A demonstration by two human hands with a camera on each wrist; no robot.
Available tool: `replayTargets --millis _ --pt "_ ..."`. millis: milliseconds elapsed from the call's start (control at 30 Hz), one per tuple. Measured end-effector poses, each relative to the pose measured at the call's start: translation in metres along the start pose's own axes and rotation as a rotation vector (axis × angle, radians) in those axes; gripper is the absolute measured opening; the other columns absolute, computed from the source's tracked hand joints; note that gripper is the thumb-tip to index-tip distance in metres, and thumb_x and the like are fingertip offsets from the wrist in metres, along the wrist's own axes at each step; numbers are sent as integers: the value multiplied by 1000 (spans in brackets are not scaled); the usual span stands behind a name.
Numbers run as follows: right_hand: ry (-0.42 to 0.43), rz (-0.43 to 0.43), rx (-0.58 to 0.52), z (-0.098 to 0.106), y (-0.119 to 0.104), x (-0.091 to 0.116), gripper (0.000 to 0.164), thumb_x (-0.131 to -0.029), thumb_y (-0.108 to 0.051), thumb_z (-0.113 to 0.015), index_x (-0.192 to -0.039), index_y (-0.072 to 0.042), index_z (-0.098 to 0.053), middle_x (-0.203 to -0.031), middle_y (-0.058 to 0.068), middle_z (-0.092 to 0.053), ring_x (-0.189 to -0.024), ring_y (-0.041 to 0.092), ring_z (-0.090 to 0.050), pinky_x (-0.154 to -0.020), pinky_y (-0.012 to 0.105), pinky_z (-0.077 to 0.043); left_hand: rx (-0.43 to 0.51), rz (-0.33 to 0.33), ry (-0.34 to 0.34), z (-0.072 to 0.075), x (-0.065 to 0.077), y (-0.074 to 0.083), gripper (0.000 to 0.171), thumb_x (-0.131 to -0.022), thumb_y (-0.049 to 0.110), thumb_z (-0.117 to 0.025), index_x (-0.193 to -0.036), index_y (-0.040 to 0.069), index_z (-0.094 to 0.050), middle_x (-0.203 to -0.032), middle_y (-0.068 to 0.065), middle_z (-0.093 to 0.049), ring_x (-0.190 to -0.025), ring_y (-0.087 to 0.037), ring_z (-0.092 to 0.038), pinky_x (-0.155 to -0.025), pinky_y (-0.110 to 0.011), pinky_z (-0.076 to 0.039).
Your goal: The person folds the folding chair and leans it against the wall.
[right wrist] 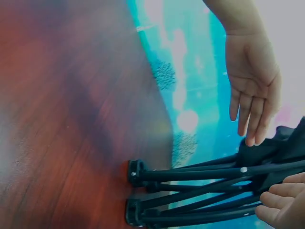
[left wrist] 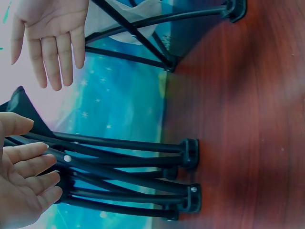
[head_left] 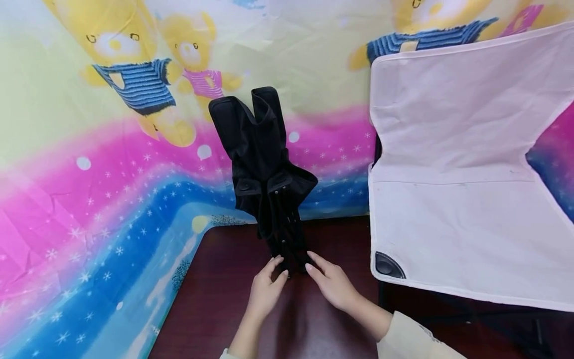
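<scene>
A black folding chair (head_left: pixel 257 149), folded up, stands upright on the dark red wooden table, its fabric bunched at the top. Its thin black legs (left wrist: pixel 119 164) end in plastic feet (right wrist: pixel 135 213). My left hand (head_left: pixel 265 289) is at the left of the lower legs, its fingers relaxed and slightly bent. On the other side is my right hand (head_left: pixel 334 284), palm facing inward and fingers loosely extended. Neither hand grips the chair; whether fingertips touch it I cannot tell. In the left wrist view my right hand (left wrist: pixel 55 43) shows flat with straight fingers.
An unfolded chair with a white fabric seat (head_left: pixel 453 224) stands close on the right, a black corner patch at its front. Behind hangs a colourful cloth (head_left: pixel 134 199) printed with bears and snowflakes. The dark red tabletop (head_left: pixel 215 299) ends on the left against this cloth.
</scene>
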State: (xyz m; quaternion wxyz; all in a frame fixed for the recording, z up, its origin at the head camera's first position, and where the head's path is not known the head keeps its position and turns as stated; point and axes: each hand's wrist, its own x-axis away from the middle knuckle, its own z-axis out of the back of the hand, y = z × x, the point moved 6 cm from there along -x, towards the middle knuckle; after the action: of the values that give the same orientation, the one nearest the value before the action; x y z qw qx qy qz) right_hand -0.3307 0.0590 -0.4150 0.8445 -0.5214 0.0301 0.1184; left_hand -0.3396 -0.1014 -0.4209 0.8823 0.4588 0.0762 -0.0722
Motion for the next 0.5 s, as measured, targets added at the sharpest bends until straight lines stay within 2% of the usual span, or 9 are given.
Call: replayTargets --millis 267,500 --pt "-11 53 24 14 -20 10 48 -89 -39 -40 -128 -11 -42 -126 6 -44 -115 19 -39 -92 44 -33 -18 -56 6 11 4 15 37 -84 23 -55 -118 8 -52 -125 -3 -46 -121 -19 -32 -92 -43 -33" --pt "12 115 81 28 -40 17 48 -89 -39 -41 -129 -12 -42 -129 2 -42 -118 15 -36 -95 40 -30 -23 -66 -28 16 5 24 41 -86 28 -52 -122 9 -49 -128 -2 -43 -122 -18 -30 -93 -44 -31"
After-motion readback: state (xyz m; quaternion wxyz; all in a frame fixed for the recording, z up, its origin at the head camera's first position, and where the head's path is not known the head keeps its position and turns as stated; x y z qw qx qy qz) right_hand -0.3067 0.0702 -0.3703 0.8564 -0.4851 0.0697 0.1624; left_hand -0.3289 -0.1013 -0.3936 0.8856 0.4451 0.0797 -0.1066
